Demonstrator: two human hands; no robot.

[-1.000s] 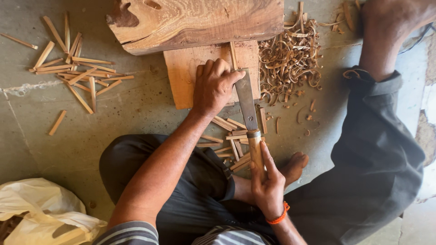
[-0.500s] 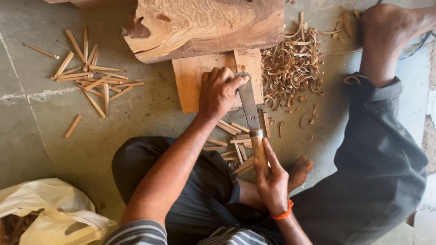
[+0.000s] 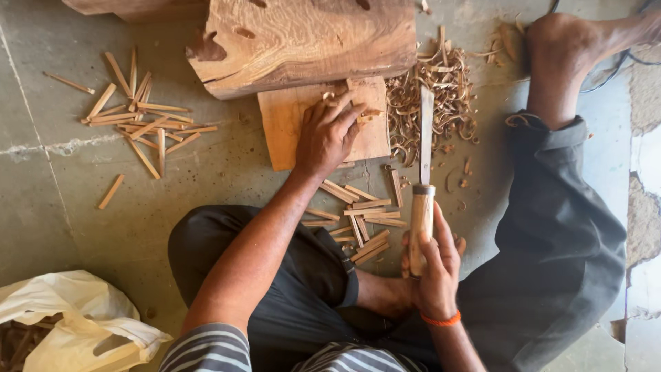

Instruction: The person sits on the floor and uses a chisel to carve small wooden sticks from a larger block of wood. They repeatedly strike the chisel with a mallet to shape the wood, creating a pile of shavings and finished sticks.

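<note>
Two hands busy: my left hand presses a small wood piece down on the flat board, fingers curled over it, just below the big log. Right hand is closed around the wooden handle of the chisel-like blade, tip lifted beside the shavings pile, clear of the board. My read: keep left fingertips behind the cut line, bring the blade in flat, take thin slices along the grain. Cut sticks lie between board and legs.
</note>
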